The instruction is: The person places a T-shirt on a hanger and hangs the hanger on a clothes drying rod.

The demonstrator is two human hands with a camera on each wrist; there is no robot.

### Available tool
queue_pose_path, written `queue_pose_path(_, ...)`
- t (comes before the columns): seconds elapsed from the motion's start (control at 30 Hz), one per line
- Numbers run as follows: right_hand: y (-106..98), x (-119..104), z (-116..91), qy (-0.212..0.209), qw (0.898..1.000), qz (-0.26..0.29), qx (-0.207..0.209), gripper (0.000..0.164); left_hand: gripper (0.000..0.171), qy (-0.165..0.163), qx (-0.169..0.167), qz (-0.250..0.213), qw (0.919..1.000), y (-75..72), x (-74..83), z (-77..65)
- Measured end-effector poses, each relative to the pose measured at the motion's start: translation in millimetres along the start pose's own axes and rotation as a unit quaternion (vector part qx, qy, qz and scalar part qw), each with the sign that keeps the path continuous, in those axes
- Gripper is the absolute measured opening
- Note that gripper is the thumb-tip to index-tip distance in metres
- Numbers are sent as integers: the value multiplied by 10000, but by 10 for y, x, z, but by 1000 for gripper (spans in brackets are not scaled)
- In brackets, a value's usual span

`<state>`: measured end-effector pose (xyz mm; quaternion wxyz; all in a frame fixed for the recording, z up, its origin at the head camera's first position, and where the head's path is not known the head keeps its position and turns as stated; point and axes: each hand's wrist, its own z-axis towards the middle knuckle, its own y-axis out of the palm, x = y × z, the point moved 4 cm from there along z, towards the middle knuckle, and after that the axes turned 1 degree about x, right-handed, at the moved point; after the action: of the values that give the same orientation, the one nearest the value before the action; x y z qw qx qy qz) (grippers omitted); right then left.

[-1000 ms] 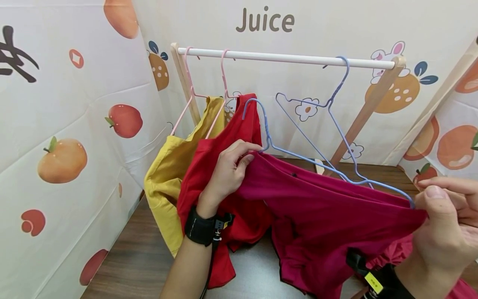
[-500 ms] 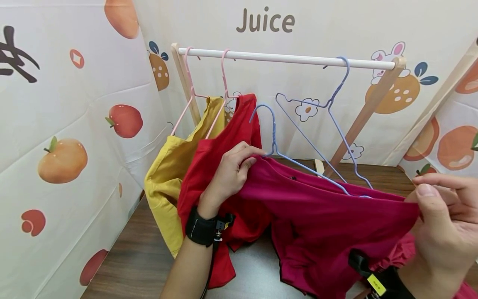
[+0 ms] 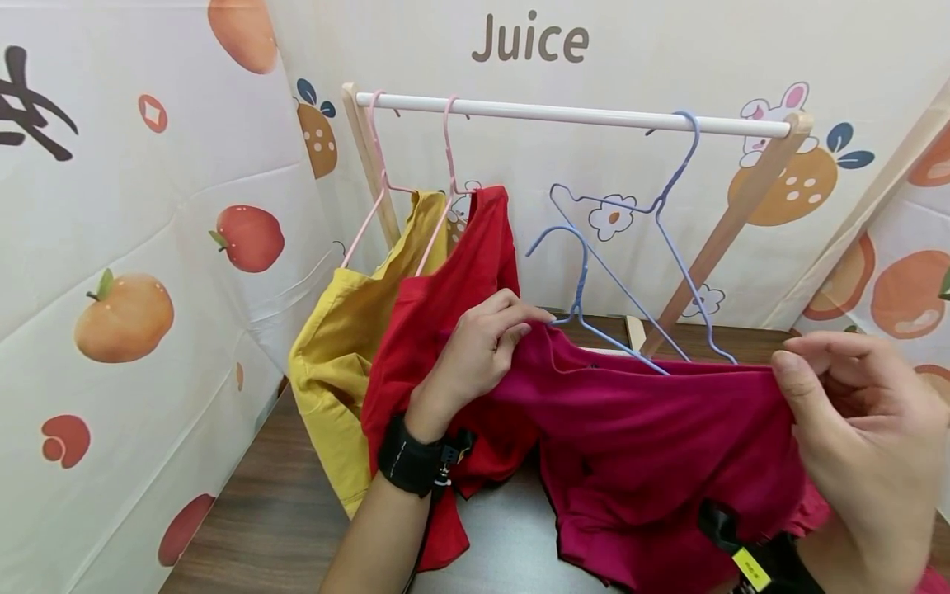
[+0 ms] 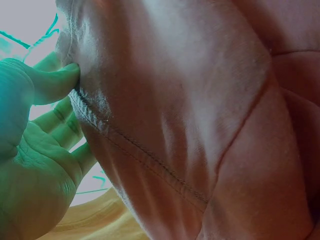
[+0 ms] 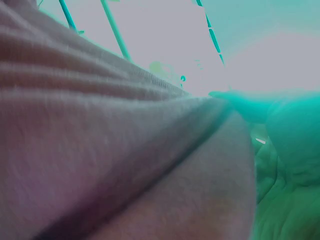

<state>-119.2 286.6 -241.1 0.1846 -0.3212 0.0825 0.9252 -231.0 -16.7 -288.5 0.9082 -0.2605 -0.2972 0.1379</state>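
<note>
Magenta shorts (image 3: pixel 653 445) are stretched by their top edge between my two hands. My left hand (image 3: pixel 475 346) pinches the left corner of that edge, where one end of a blue wire hanger (image 3: pixel 582 272) meets the fingertips. The hanger's hook stands above the cloth, and its right arm runs down behind the front edge, with the far end hidden. My right hand (image 3: pixel 864 437) pinches the right corner between thumb and index finger. In the left wrist view, thumb and fingers hold the cloth beside a stitched seam. The right wrist view is mostly blurred cloth.
A white rail (image 3: pixel 564 114) on wooden legs stands behind. A yellow garment (image 3: pixel 334 355) and a red garment (image 3: pixel 438 330) hang at its left on pink hangers. A bare blue hanger (image 3: pixel 671 198) hangs at its right. Crumpled pinkish-red cloth (image 3: pixel 809 510) lies below my right wrist.
The loose blue hanger has shifted right and down, its right end sinking from sight behind the cloth's edge. My right hand has moved left, slackening the top edge; my left hand has moved slightly right.
</note>
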Motion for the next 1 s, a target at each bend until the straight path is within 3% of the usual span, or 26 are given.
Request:
queue_pose_path(0.1, 30, 1, 13, 101, 9992, -379, 18, 13, 26, 36, -43, -15, 10000, 22, 28, 2)
queue_pose_path(0.43, 157, 13, 9, 312, 9987, -404, -36, 13, 28, 92, -116, 43, 9999, 50, 69, 4)
queue_pose_path(0.9, 273, -5, -2, 150, 9978, -605, -224, 14, 28, 106, -264, -151, 9995, 87, 147, 12)
queue_pose_path(1.0, 295, -9, -8, 4, 9962, -747, -446, 15, 28, 113, -205, -188, 9995, 73, 152, 11)
